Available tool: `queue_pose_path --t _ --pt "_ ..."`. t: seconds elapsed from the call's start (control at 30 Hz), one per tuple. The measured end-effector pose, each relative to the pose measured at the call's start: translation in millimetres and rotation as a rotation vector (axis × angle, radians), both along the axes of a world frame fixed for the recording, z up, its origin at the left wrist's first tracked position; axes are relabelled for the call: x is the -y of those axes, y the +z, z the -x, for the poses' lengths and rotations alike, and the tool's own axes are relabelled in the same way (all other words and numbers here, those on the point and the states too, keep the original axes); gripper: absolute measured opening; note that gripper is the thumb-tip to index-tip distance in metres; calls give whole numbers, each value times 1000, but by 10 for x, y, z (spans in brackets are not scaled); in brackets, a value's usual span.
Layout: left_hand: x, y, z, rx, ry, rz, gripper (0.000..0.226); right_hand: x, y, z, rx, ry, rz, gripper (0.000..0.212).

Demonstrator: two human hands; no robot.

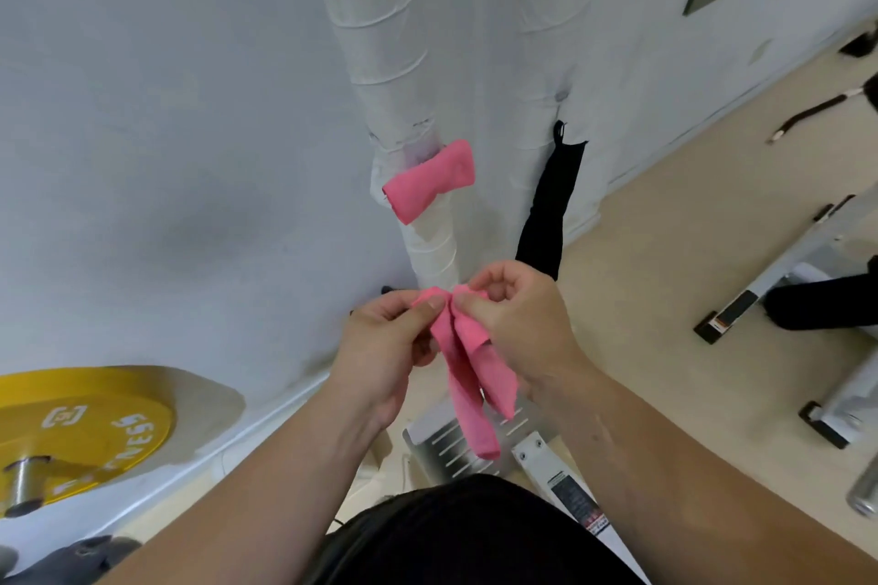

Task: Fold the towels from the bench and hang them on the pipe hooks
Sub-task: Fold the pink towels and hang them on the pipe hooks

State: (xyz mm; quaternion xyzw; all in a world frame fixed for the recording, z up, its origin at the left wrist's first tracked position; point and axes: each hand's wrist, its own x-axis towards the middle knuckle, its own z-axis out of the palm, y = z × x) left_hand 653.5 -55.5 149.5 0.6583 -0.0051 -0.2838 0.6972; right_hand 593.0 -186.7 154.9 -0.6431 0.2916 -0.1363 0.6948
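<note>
A pink towel [468, 375] hangs crumpled between my two hands at the centre of the view. My left hand [385, 347] pinches its top left edge and my right hand [518, 318] pinches the top right edge, with the two hands almost touching. Behind them rise two white wrapped pipes [430, 242]. A second pink towel [430, 181], folded, hangs on the left pipe. A black towel [548, 209] hangs from a hook on the right pipe. The bench [807, 280] stands at the right.
A yellow weight plate [90, 432] on a bar leans against the wall at lower left. A slotted metal machine foot [456, 447] lies below the towel. Dark cloth [826, 299] rests on the bench. A black strap [807, 114] lies on the beige floor at far right.
</note>
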Motion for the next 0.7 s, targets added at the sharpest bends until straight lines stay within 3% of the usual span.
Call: queue_pose_path --t 0.07,0.17,0.3,0.5,0.7 --pt "34 6 -36 -1 16 -3 22 -18 5 -17 -7 27 -162 9" --pt "40 46 -146 -18 41 16 18 9 48 -31 53 88 -427 34" --pt "28 139 -215 -9 13 59 19 43 51 -55 98 181 -129 44" --pt "-38 175 -252 -11 -60 40 19 116 179 -110 132 202 273 22" --pt "-218 221 -343 19 -142 -9 37 243 183 -105 130 444 358 20"
